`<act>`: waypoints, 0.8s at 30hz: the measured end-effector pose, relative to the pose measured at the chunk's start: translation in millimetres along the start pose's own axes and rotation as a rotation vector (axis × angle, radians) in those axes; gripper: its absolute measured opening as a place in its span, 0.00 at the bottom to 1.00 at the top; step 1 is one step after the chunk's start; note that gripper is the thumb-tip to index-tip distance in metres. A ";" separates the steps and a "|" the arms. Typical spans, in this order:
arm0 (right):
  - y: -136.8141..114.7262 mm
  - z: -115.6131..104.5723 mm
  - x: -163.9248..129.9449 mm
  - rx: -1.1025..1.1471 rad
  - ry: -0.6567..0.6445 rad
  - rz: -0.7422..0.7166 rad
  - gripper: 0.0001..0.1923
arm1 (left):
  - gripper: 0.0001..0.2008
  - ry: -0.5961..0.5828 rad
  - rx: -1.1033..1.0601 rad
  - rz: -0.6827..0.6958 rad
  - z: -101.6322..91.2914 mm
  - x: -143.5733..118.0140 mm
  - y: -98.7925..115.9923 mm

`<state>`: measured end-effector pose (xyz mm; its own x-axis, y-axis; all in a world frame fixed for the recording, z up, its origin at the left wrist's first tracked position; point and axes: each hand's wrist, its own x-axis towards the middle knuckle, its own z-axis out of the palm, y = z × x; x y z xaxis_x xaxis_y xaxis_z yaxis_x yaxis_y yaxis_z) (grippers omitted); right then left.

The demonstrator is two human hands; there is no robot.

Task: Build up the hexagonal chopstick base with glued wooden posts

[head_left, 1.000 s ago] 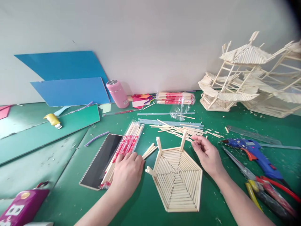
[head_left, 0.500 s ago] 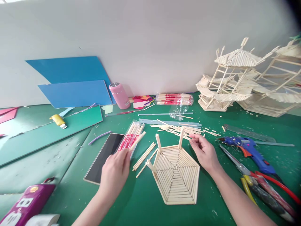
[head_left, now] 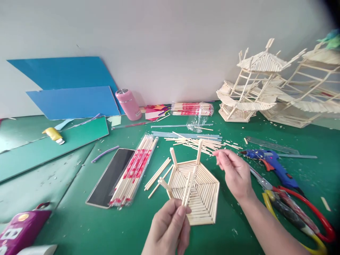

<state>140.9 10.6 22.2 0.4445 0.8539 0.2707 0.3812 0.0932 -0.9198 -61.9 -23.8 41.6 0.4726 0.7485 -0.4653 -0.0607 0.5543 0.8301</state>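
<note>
Green matting (head_left: pixel 79 226) lies under your hexagonal wooden-stick base (head_left: pixel 198 193), three posts up, others missing. Left hand (head_left: pixel 168 228) pinches two thin wooden sticks (head_left: pixel 189 187); right hand (head_left: pixel 233 171) hovers half-curled, empty.

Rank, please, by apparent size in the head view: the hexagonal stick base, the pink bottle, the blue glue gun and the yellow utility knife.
1. hexagonal stick base
2. blue glue gun, a little smaller in spread
3. pink bottle, though it stands farther back, so its place is unsure
4. yellow utility knife, clearly smallest
</note>
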 end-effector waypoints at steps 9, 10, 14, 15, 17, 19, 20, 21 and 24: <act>-30.2 8.5 -24.9 0.085 -0.503 0.213 0.17 | 0.11 -0.110 -0.136 -0.089 13.2 31.3 5.3; -29.0 9.7 -25.6 0.080 -0.512 0.227 0.18 | 0.11 -0.133 -0.143 -0.109 13.1 32.4 6.1; -22.7 10.4 -26.7 0.080 -0.546 0.273 0.19 | 0.10 -0.192 -0.202 -0.190 11.4 37.0 10.6; -21.8 10.1 -26.9 0.081 -0.550 0.281 0.19 | 0.10 -0.204 -0.213 -0.204 10.7 38.1 11.4; -21.3 9.8 -27.3 0.081 -0.550 0.289 0.19 | 0.10 -0.222 -0.224 -0.224 9.2 39.7 12.2; -22.0 10.0 -27.9 0.090 -0.543 0.293 0.18 | 0.10 -0.232 -0.224 -0.229 7.8 40.8 12.0; -22.5 10.3 -28.1 0.100 -0.540 0.296 0.18 | 0.10 -0.233 -0.223 -0.228 7.3 41.1 11.8; -23.0 10.7 -28.4 0.110 -0.538 0.302 0.17 | 0.10 -0.231 -0.223 -0.225 6.9 41.3 11.5; -23.7 11.5 -28.9 0.130 -0.530 0.314 0.15 | 0.11 -0.228 -0.223 -0.218 7.0 41.5 10.7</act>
<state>109.7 -10.4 32.9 0.0442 0.9852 -0.1653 0.1814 -0.1707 -0.9685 -36.8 10.7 33.4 0.6771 0.5183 -0.5225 -0.1155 0.7759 0.6201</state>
